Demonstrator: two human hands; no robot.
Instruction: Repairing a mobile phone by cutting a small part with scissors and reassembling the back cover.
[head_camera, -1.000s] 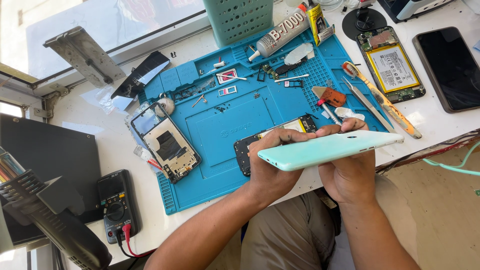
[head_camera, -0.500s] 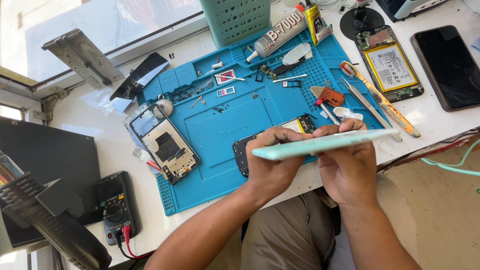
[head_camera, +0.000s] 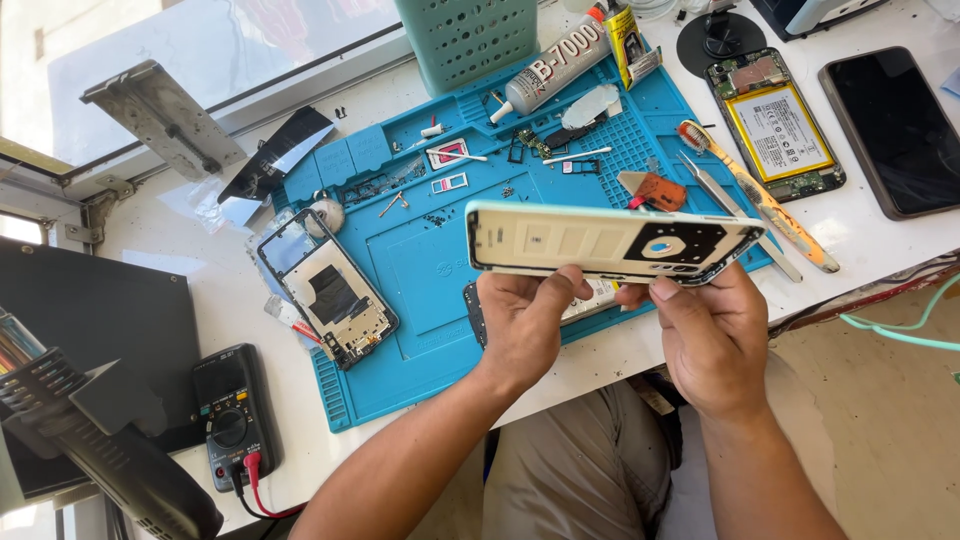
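- Your left hand (head_camera: 525, 325) is raised above the near edge of the blue work mat (head_camera: 420, 265), palm towards you, forearm running up from the lower left.
- Its fingers curl up under the lower long edge of the phone back cover (head_camera: 610, 242), pinching it near the middle; the grip is closed on the cover.
- Your right hand (head_camera: 712, 335) sits just beside the left, wrist bent, forearm coming up from the lower right.
- Its thumb presses on the cover's lower edge close to the right end, the other fingers tucked behind; it also grips the cover.
- You hold the cover lengthwise, left to right, clear of the mat, its pale inner face turned to the camera, with a black patch towards the right end.
- Under your hands a dark phone part (head_camera: 478, 310) lies on the mat, mostly hidden.
- To the left on the mat lies an opened phone frame (head_camera: 330, 290).
- At the mat's far edge rests a glue tube (head_camera: 555, 68); tweezers (head_camera: 735, 215) lie just past the cover's right end.
- On the white table (head_camera: 150, 250), far right, an open phone with a yellow battery (head_camera: 778, 125) lies beside a dark screen (head_camera: 895, 130).
- A multimeter (head_camera: 232, 415) sits at the lower left.
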